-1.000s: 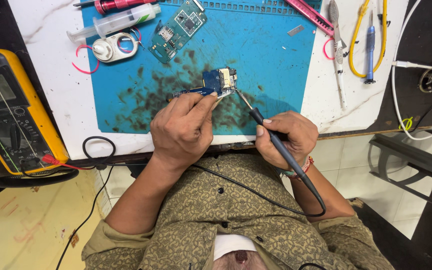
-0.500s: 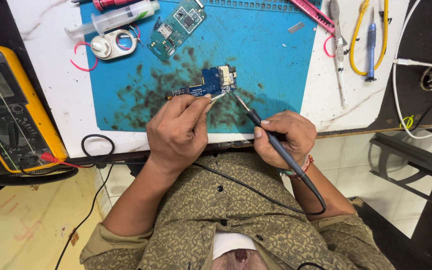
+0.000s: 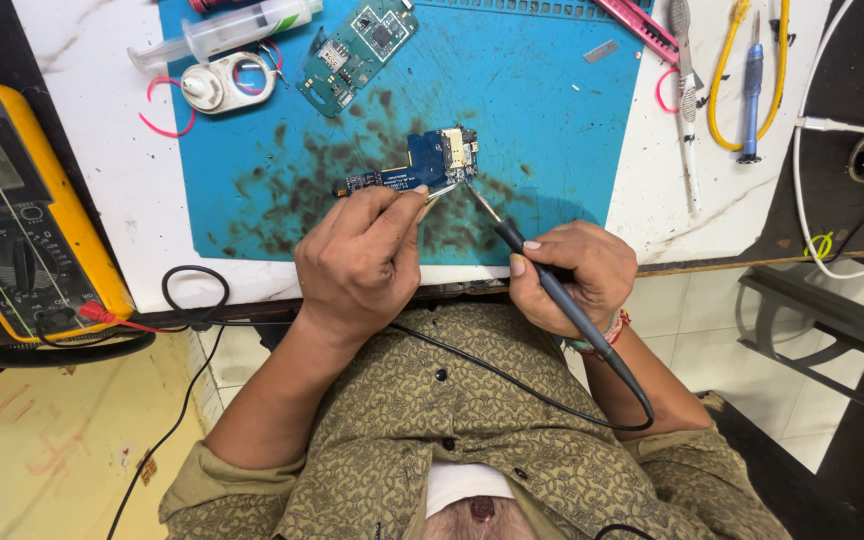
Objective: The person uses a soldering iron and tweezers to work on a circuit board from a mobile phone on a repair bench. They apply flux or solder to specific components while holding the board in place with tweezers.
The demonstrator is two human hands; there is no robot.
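A small blue circuit board (image 3: 422, 163) lies on the blue work mat (image 3: 552, 120), near its front edge. My left hand (image 3: 362, 260) pinches thin metal tweezers (image 3: 440, 195) whose tips touch the board's lower edge. My right hand (image 3: 577, 275) grips a black soldering iron (image 3: 552, 285) like a pen. Its metal tip (image 3: 477, 200) points up-left and meets the board beside the tweezers. The iron's black cable runs down across my lap.
A green circuit board (image 3: 357, 50), a syringe (image 3: 222, 35) and a white round case (image 3: 220, 85) lie at the mat's far left. A yellow multimeter (image 3: 22, 210) sits left of the white table. Pink, yellow and blue hand tools (image 3: 752, 85) lie at the right. A white cable (image 3: 842, 125) crosses far right.
Both hands and the blue board have kept their pose on the mat. The view has drifted slightly, so everything sits a little lower in the picture.
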